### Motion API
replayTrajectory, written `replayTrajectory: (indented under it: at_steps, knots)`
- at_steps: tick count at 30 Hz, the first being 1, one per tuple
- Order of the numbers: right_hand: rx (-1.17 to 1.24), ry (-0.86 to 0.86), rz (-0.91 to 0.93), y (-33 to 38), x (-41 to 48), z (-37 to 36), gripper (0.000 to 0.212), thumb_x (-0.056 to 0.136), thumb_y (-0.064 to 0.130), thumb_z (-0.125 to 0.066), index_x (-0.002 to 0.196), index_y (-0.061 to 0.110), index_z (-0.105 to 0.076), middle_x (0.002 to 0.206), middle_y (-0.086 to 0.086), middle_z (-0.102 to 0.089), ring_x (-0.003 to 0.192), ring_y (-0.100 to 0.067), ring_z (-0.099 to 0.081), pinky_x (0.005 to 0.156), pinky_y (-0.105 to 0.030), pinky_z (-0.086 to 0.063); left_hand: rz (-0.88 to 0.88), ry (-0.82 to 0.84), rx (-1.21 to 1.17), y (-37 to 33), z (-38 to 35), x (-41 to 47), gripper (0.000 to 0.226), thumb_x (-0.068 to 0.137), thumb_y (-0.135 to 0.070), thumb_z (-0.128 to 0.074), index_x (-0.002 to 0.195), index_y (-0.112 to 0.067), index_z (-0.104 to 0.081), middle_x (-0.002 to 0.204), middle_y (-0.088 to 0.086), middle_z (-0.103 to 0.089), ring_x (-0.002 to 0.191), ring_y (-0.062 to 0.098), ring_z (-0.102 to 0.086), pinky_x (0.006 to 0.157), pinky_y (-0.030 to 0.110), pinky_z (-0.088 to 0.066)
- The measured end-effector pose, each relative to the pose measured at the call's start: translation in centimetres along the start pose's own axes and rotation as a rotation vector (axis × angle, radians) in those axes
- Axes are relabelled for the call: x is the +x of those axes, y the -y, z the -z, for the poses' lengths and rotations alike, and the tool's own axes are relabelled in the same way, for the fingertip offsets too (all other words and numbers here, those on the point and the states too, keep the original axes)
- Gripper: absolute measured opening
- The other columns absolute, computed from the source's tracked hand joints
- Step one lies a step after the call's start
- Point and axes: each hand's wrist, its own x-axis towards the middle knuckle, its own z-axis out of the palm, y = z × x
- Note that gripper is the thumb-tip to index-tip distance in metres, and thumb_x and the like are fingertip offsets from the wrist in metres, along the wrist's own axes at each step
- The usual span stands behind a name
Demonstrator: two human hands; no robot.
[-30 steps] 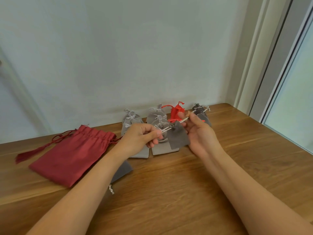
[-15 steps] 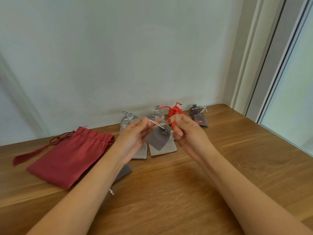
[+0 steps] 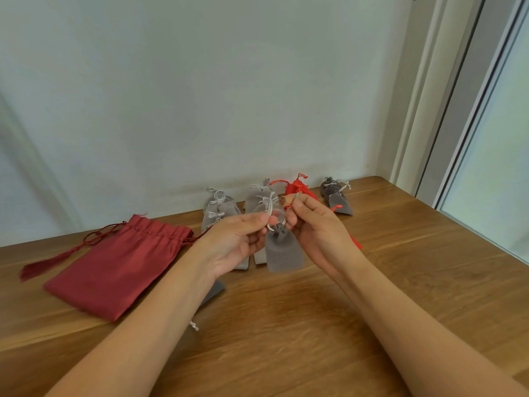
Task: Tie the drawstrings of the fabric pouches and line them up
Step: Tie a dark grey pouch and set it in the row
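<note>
Hands closer together than half a second back. Cord (image 3: 270, 214) is no longer stretched sideways; it's looped between them, and the small grey pouch (image 3: 284, 252) hangs straight down, neck gathered, clear of the table (image 3: 286, 333).

Left hand (image 3: 237, 242): thumb and forefinger pinch one cord end. Right hand (image 3: 317, 229): fingers curled, pinching the cord by the neck, forefinger raised. I can't tell how the cord wraps it. I read it as mid-knot: held in the air so the pouch's weight tensions the cord.

Tied grey pouches (image 3: 219, 209) lie in a line at the far edge by the wall, with the red pouch (image 3: 297, 188) and a dark grey pair (image 3: 337, 197) further right. Big maroon bag (image 3: 120, 265) sits left, untied.

Room: bare wood near me and to the right, edge well apart. Another grey pouch (image 3: 214, 292) lies under my left forearm, so a snag risk.
</note>
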Motion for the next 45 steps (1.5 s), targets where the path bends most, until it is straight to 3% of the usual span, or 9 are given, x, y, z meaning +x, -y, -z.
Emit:
replayTrajectory:
  at_steps: [7, 12, 16, 21, 25, 28, 31, 38, 45]
  knots:
    - [-0.289, 0.037, 0.058, -0.1, -0.1, 0.0, 0.016, 0.093, 0.017, -0.057, 0.100, 0.013, -0.071, 0.098, 0.005, -0.067, 0.070, -0.013, -0.043, 0.063, -0.022, -0.033, 0.023, 0.011, 0.247, 0.0, -0.9, -0.5, 0.028, 0.089, -0.017, -0.061, 0.062, -0.013, -0.067, 0.058, -0.008, -0.058, 0.052, 0.005, -0.041, 0.052, 0.015, -0.039]
    - [-0.392, 0.008, 0.043, -0.1, -0.4, -0.4, 0.018, 0.094, 0.009, -0.055, 0.101, 0.011, -0.072, 0.091, 0.004, -0.069, 0.067, -0.011, -0.052, 0.062, -0.014, -0.044, -0.048, 0.068, 0.426, -0.4, -1.1, -0.9, 0.025, 0.092, -0.006, -0.056, 0.099, 0.017, -0.064, 0.067, -0.004, -0.068, 0.060, 0.008, -0.042, 0.056, 0.015, -0.041]
    - [-0.355, -0.017, 0.032, -0.2, -0.3, -0.5, 0.018, 0.091, 0.010, -0.059, 0.094, 0.016, -0.076, 0.087, -0.008, -0.069, 0.071, -0.023, -0.055, 0.066, -0.022, -0.048, -0.097, 0.074, 0.505, -0.6, -1.4, -1.3, 0.019, 0.089, -0.013, -0.063, 0.094, 0.004, -0.072, 0.075, -0.005, -0.070, 0.060, 0.006, -0.043, 0.065, 0.019, -0.042]
    - [-0.491, -0.068, 0.007, 0.3, -0.5, -0.5, 0.019, 0.090, 0.020, -0.064, 0.098, 0.006, -0.073, 0.083, -0.013, -0.069, 0.075, -0.007, -0.059, 0.071, -0.017, -0.048, -0.196, -0.163, 0.470, -0.3, -1.3, -0.8, 0.017, 0.085, -0.029, -0.068, 0.077, -0.017, -0.077, 0.066, -0.003, -0.065, 0.057, 0.006, -0.047, 0.064, 0.021, -0.041]
    - [-0.857, -0.120, 0.022, 0.2, -0.4, -0.1, 0.019, 0.074, 0.021, -0.081, 0.088, 0.032, -0.073, 0.088, 0.012, -0.069, 0.088, -0.003, -0.059, 0.083, -0.025, -0.047, -0.305, -0.270, 0.467, -0.6, -0.9, -0.6, 0.020, 0.090, -0.026, -0.064, 0.082, -0.013, -0.078, 0.072, 0.007, -0.064, 0.058, 0.006, -0.046, 0.063, 0.017, -0.041]
    - [-1.075, -0.139, 0.143, -0.1, -0.4, 0.3, 0.025, 0.073, 0.016, -0.081, 0.092, 0.031, -0.074, 0.091, 0.013, -0.064, 0.089, 0.001, -0.056, 0.081, -0.018, -0.041, -0.334, -0.217, 0.491, -0.7, -1.1, -0.8, 0.017, 0.090, -0.024, -0.063, 0.082, -0.021, -0.078, 0.069, -0.003, -0.068, 0.061, 0.005, -0.046, 0.062, 0.014, -0.042]
    - [-0.970, -0.139, 0.149, -0.1, -0.5, 0.0, 0.032, 0.076, -0.004, -0.072, 0.080, 0.028, -0.069, 0.076, 0.015, -0.060, 0.065, 0.006, -0.052, 0.063, -0.011, -0.039, -0.293, -0.131, 0.467, -0.7, -1.3, -0.9, 0.018, 0.091, -0.023, -0.062, 0.084, -0.019, -0.078, 0.067, -0.004, -0.068, 0.059, 0.003, -0.046, 0.061, 0.015, -0.040]
    - [-0.676, -0.020, 0.087, -0.5, -0.2, 0.2, 0.034, 0.079, -0.011, -0.068, 0.070, 0.021, -0.069, 0.070, 0.011, -0.067, 0.073, -0.004, -0.060, 0.074, -0.021, -0.049, -0.132, 0.017, 0.236, -0.5, -1.2, -1.1, 0.016, 0.076, -0.025, -0.066, 0.075, -0.014, -0.078, 0.066, -0.002, -0.067, 0.053, 0.003, -0.045, 0.056, 0.014, -0.041]
    - [-0.641, -0.089, 0.044, -0.5, -0.3, -0.7, 0.035, 0.084, -0.017, -0.046, 0.094, 0.011, -0.063, 0.090, 0.002, -0.064, 0.075, -0.001, -0.063, 0.074, -0.019, -0.053, -0.127, -0.107, 0.276, -0.8, -0.4, -0.5, 0.012, 0.085, -0.019, -0.066, 0.081, -0.011, -0.075, 0.061, -0.006, -0.062, 0.054, 0.004, -0.044, 0.058, 0.016, -0.040]
